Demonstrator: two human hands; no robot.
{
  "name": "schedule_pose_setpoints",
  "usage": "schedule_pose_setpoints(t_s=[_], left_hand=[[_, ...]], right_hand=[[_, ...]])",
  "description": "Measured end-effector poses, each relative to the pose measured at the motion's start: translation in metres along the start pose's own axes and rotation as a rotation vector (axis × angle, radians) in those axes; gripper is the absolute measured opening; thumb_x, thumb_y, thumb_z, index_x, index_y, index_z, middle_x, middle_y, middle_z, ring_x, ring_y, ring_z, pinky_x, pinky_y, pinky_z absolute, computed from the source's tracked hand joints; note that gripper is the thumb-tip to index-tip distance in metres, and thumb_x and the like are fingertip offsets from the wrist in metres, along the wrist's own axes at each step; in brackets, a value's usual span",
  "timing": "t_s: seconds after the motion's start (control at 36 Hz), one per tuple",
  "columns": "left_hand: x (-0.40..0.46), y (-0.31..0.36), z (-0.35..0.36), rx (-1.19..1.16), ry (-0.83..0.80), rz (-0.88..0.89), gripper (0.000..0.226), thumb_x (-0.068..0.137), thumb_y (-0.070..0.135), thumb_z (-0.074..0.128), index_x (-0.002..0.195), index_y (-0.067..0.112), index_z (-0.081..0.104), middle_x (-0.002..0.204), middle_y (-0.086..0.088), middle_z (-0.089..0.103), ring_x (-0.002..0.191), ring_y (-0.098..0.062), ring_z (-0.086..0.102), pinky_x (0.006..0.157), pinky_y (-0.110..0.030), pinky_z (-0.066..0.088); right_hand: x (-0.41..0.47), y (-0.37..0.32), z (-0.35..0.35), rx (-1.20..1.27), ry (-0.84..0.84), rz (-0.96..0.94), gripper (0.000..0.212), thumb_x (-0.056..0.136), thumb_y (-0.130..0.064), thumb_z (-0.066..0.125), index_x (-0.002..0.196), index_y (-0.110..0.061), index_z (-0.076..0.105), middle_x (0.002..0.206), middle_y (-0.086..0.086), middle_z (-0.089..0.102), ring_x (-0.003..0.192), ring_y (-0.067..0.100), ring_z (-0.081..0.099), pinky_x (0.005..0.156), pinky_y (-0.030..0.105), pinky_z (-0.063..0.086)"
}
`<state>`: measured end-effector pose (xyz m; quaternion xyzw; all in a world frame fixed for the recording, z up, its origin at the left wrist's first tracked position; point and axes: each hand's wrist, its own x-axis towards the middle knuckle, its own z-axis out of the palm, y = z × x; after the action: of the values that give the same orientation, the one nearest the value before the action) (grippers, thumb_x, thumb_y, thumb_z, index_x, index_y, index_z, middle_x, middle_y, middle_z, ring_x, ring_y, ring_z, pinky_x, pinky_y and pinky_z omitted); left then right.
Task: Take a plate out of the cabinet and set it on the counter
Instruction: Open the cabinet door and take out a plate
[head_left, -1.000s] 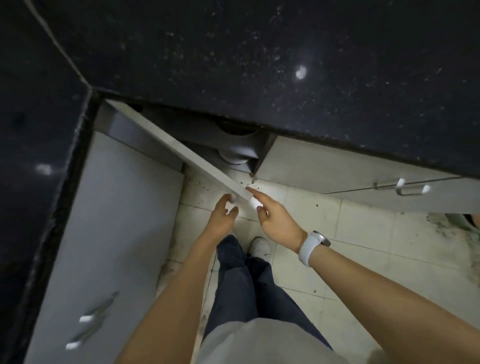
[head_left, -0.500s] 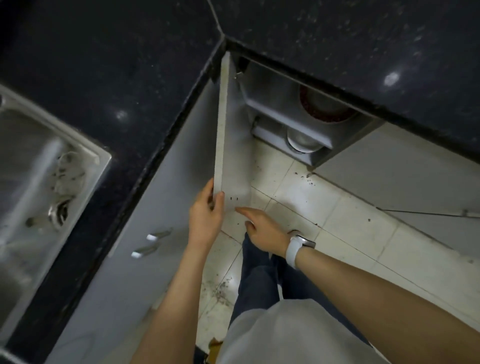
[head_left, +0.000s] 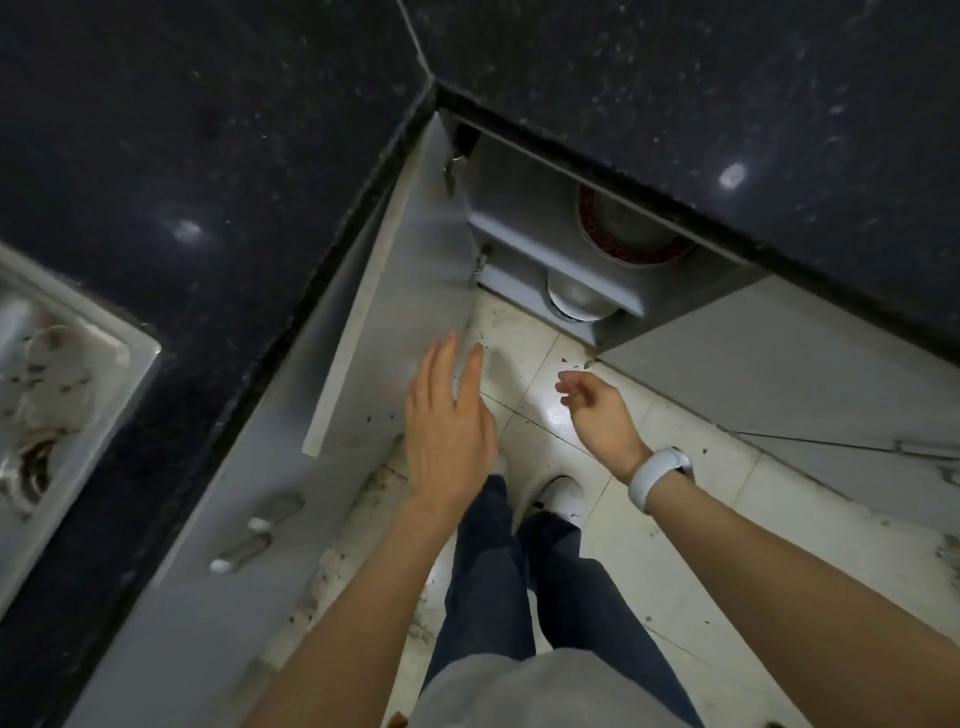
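The grey cabinet door (head_left: 400, 291) stands swung wide open under the black counter (head_left: 727, 88). On the cabinet's upper shelf sits a plate with a red patterned rim (head_left: 631, 228), partly hidden by the counter edge. A white bowl or plate (head_left: 576, 301) sits on the lower shelf. My left hand (head_left: 449, 426) is flat with fingers spread, just off the door's free edge and holding nothing. My right hand (head_left: 597, 410), with a white watch on the wrist, hangs over the floor tiles with loosely curled fingers, empty.
A steel sink (head_left: 57, 384) is set into the counter at the left. A closed grey door with a bar handle (head_left: 249, 535) lies below the sink. Another closed door (head_left: 810, 384) flanks the open cabinet on the right. My legs and white shoe (head_left: 558, 496) stand on dirty tiles.
The door has swung further open. My left hand has let go of its edge and spread flat. My right hand has lifted off the door and moved right.
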<state>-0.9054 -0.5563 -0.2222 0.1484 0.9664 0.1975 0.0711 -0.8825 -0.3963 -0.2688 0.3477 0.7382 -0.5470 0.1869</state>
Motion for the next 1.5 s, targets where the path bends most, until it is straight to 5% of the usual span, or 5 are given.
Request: schedule_pose_setpoints(t_s=[0.36,0.75,1.0,1.11,1.5], left_hand=[[0.150,-0.023,0.193,-0.009,-0.325,0.112,0.072,0.087,0.013,0.049,0.145,0.019,0.007,0.157,-0.011,0.005,0.144,-0.032,0.005,0.111,-0.052,0.028],[0.207,-0.047,0.259,0.163,-0.297,0.336,0.081,0.083,0.009,0.052,0.144,0.023,0.000,0.158,-0.001,-0.007,0.145,-0.024,-0.011,0.118,-0.054,0.013],[0.216,-0.036,0.228,0.150,-0.500,0.251,0.068,0.089,0.017,0.046,0.144,0.021,0.006,0.158,-0.002,0.000,0.145,-0.026,-0.005,0.118,-0.052,0.013],[0.198,-0.033,0.202,0.022,-0.495,0.052,0.060,0.090,0.020,0.043,0.144,0.018,0.016,0.157,-0.008,0.013,0.143,-0.028,0.012,0.115,-0.050,0.023],[0.045,-0.029,0.071,-0.437,-0.369,-0.366,0.040,0.086,0.004,0.045,0.126,0.007,0.049,0.131,-0.021,0.052,0.122,-0.035,0.048,0.107,-0.042,0.039]], right_hand=[[0.181,0.046,-0.012,0.767,0.259,0.126,0.023,0.085,-0.001,0.039,0.072,-0.016,0.052,0.084,0.008,0.057,0.073,0.021,0.058,0.068,0.034,0.052],[0.276,0.028,-0.042,1.360,0.374,0.081,0.033,0.090,-0.009,0.043,0.122,-0.004,0.049,0.088,0.010,0.062,0.073,0.022,0.062,0.042,0.024,0.055],[0.261,0.010,-0.047,1.337,0.318,0.234,0.020,0.091,-0.002,0.038,0.094,0.000,0.058,0.130,0.019,0.056,0.110,0.033,0.060,0.080,0.035,0.055],[0.242,0.018,-0.038,1.263,0.328,0.283,0.022,0.084,0.006,0.042,0.095,0.001,0.060,0.117,0.019,0.062,0.077,0.029,0.064,0.046,0.031,0.058],[0.015,0.043,0.004,0.856,0.222,0.416,0.009,0.087,-0.004,0.051,0.081,-0.010,0.055,0.074,0.010,0.058,0.065,0.022,0.057,0.072,0.040,0.057]])
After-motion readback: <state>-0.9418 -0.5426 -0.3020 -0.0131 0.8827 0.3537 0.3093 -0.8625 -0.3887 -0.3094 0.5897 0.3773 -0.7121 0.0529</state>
